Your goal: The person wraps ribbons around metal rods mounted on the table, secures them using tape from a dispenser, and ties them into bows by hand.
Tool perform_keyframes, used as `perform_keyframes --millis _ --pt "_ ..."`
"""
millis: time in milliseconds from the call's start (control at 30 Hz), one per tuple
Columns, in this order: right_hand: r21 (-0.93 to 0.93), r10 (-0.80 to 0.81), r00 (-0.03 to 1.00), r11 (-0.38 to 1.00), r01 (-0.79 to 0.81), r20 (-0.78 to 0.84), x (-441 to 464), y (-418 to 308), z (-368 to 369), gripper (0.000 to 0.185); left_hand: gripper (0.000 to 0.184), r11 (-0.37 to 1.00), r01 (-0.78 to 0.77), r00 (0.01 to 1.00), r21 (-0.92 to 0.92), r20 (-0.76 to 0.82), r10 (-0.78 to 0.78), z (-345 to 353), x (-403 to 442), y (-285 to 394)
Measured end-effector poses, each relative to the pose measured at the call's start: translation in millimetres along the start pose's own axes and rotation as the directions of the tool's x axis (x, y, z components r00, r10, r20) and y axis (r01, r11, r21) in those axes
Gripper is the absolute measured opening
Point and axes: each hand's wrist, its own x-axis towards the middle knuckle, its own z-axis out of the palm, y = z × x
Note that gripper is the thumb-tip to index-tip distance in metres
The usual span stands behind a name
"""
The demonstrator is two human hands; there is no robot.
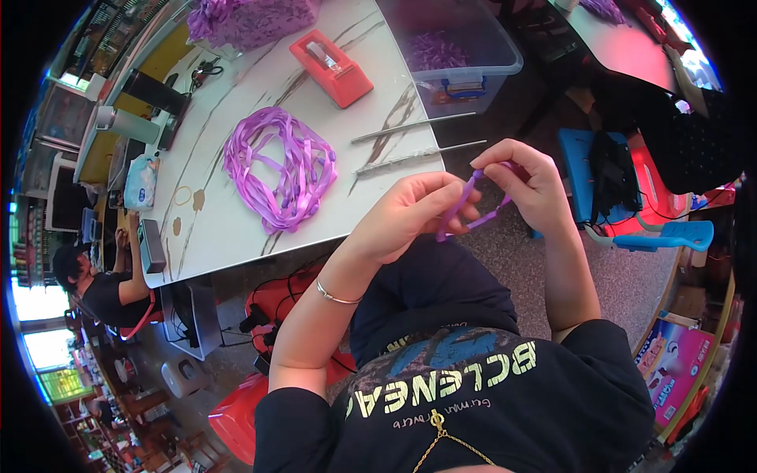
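Observation:
A thin purple ribbon (498, 211) forms a loop between my two hands, in front of my lap and just off the table's edge. My left hand (414, 213), with a bracelet at the wrist, pinches one part of it between thumb and fingers. Thumb and forefinger of my right hand (527, 177) close on the upper part of the same ribbon. On the marbled table (213, 232), left of my hands, lies a coiled bundle of purple ribbons (272, 169). Two thin metal rods (410, 127) (418, 158) lie near the table's right edge, their ends sticking out past it.
A red tape dispenser (331, 68) stands beyond the rods. A clear plastic bin (465, 71) is at the table's far right. Purple material (248, 24) lies at the far end. Another person (110, 296) sits at the left. A blue chair (591, 173) is on the right.

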Motion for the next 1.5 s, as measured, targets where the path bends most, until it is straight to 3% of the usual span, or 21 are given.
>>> perform_keyframes --millis 133,200,267,300,367,433,500,633,700,767,833,900,967,1033,1100,1133,1200,1333,1400,1500 --pt "-0.063 -0.101 0.995 0.993 0.101 0.001 2 0 1 0.008 0.023 1.000 0.002 1.000 0.013 0.017 -0.002 3 12 -3" --pt "-0.061 -0.137 0.990 0.989 0.134 -0.036 0 4 2 0.008 0.021 0.994 -0.058 0.998 -0.088 -0.011 0.057 5 17 -6" --pt "-0.149 -0.192 0.927 0.977 0.151 -0.323 -4 10 1 0.009 0.020 0.992 -0.096 0.995 -0.077 -0.046 0.092 8 22 -9" --pt "-0.151 -0.191 0.926 0.977 0.149 -0.327 -7 8 1 0.009 0.019 0.988 -0.142 0.987 -0.063 -0.082 0.136 9 25 -9" --pt "0.069 0.018 0.952 0.998 0.004 -0.307 -20 -1 3 0.011 0.019 0.982 -0.188 0.979 -0.008 -0.086 0.187 6 30 -16" --pt "0.156 0.170 0.952 0.979 -0.134 -0.253 -27 -5 17 0.013 0.019 0.971 -0.232 0.968 0.049 -0.085 0.236 7 32 -18" --pt "0.331 0.292 0.951 0.911 -0.244 -0.105 -35 4 26 0.016 0.019 0.922 -0.299 0.927 0.246 -0.153 0.342 12 31 -17" --pt "0.481 0.337 0.940 0.816 -0.319 0.053 -48 1 42 0.018 0.018 0.946 -0.253 0.948 0.200 -0.142 0.284 12 29 -14" --pt "0.404 0.339 0.914 0.822 -0.402 0.222 -64 11 46 0.020 0.017 0.949 -0.310 0.939 0.047 -0.137 0.314 12 29 -13" --pt "0.342 0.366 0.904 0.838 -0.424 0.221 -79 22 49 0.020 0.020 0.954 -0.297 0.941 -0.050 -0.188 0.283 14 22 -7" --pt "0.176 0.401 0.887 0.879 -0.443 0.231 -97 39 47 0.020 0.024 0.924 -0.331 0.943 -0.190 -0.091 0.319 5 17 -3" --pt "0.158 0.416 0.887 0.880 -0.449 0.202 -117 59 45 0.019 0.023 0.909 -0.359 0.931 -0.210 -0.152 0.332 10 10 3" --pt "-0.078 0.446 0.878 0.895 -0.440 0.170 -134 74 37 0.017 0.022 0.869 -0.353 0.933 -0.346 -0.057 0.356 1 4 5" --pt "-0.182 0.436 0.893 0.892 -0.413 0.109 -140 81 26 0.013 0.022 0.863 -0.360 0.931 -0.355 -0.070 0.359 -4 -1 4" --pt "-0.316 0.233 0.972 0.925 -0.211 0.033 -140 92 15 0.011 0.022 0.908 -0.340 0.940 -0.244 -0.054 0.337 -12 -7 2" --pt "-0.315 0.234 0.972 0.925 -0.213 0.030 -137 95 10 0.011 0.022 0.910 -0.337 0.941 -0.243 -0.052 0.335 -16 -10 0" --pt "-0.440 0.038 0.996 0.895 -0.068 -0.078 -126 99 0 0.012 0.021 0.937 -0.314 0.941 -0.151 -0.178 0.287 -23 -16 -2" --pt "-0.529 0.049 0.986 0.839 -0.129 -0.162 -102 87 -17 0.024 0.019 0.988 -0.148 0.961 0.039 -0.232 0.153 -33 -33 -1" --pt "-0.511 0.023 0.941 0.835 -0.203 -0.337 -90 82 -21 0.038 0.019 0.990 -0.080 0.970 0.113 -0.222 0.104 -39 -39 -2" --pt "-0.582 -0.031 0.958 0.799 -0.148 -0.286 -79 70 -33 0.048 0.018 0.973 0.031 0.973 0.228 -0.228 0.023 -38 -44 -1"
